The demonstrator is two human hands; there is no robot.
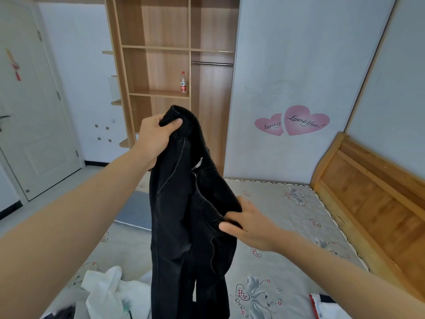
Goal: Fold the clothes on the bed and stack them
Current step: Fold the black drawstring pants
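Head camera has the action right in the middle: a pair of black, denim-like trousers with a ribbed elastic waistband (184, 215) is up in the air, hanging well above the bed's grey mattress printed with red hearts and silver flowers (287, 238). The left hand (158, 137) has the high end of the waistband, fingers and thumb curled tight around a bunch of the ribbing. The right hand (248, 224) is lower down, thumb and fingers pinching the other side of the same waistband, palm turned toward the cloth. The legs dangle straight down and run out of the bottom of the view, so I can't tell whether the hems touch the mattress.

So where does the job stand? Early, by my reading. These trousers are lifted but not folded; the waistband is twisted and lopsided, one end high, one end low, and it looks as if it still needs squaring up before any fold. Down at the near left a crumpled white cotton garment (108, 293) lies loose on the mattress, unfolded. At the bottom right a white item with a red edge (326, 307) peeks in, too cut off to say whether it is folded. No neat stack shows anywhere in view. Left to do, as I judge it: straighten, fold, then start the pile.
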